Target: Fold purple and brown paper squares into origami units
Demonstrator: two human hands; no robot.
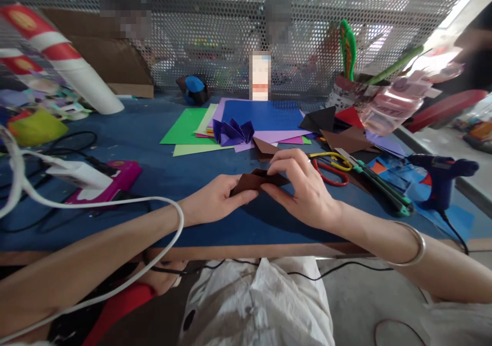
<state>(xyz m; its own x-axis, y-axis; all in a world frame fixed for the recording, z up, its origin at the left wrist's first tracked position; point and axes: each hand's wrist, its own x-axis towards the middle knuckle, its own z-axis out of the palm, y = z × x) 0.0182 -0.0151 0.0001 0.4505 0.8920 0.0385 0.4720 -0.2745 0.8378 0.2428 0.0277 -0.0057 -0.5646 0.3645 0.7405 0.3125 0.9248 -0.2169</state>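
Observation:
A folded piece of dark brown paper [249, 183] is held between both hands above the front of the blue table [154, 174]. My left hand [215, 198] pinches its left end, thumb on the near side. With thumb and fingers, my right hand [303, 189] grips its right part; the exact folds under the fingers are hidden. Just beyond lies another brown paper piece [265, 148], beside a folded purple paper shape [233, 132]. Scissors with red and yellow handles [334, 169] rest to the right of my right hand.
Coloured paper sheets [265, 114] are stacked at the back. A green utility knife [380, 187] and a blue glue gun [440, 177] lie to the right. At left are a magenta power strip [128, 174] and a white cable [154, 200] crossing over my left forearm.

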